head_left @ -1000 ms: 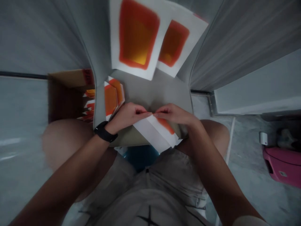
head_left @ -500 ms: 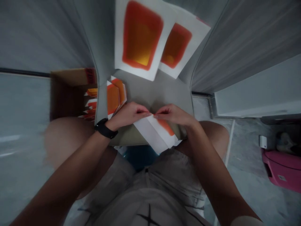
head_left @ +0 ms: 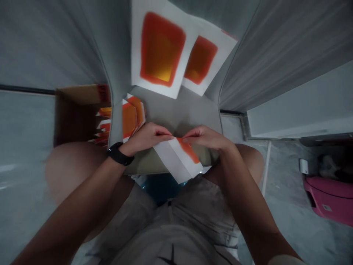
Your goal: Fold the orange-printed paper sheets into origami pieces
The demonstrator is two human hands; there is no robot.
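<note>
As both hands pinch it, a folded white sheet (head_left: 179, 160) lies on a grey board (head_left: 176, 110)

The left hand (head_left: 146, 139), with a black wristband (head_left: 118, 154) at its wrist, and the right hand (head_left: 206, 137) meet almost fingertip to fingertip, both closed on the sheet's upper edge. The sheet shows an orange stripe and overhangs the board's near edge. Two flat orange-printed sheets (head_left: 162, 49) lie beyond. Folded orange-printed sheets (head_left: 132, 119) sit just beside the left hand, near a cardboard box (head_left: 77, 114). A pink plastic case (head_left: 329, 200) stands on the floor to the right.
</note>
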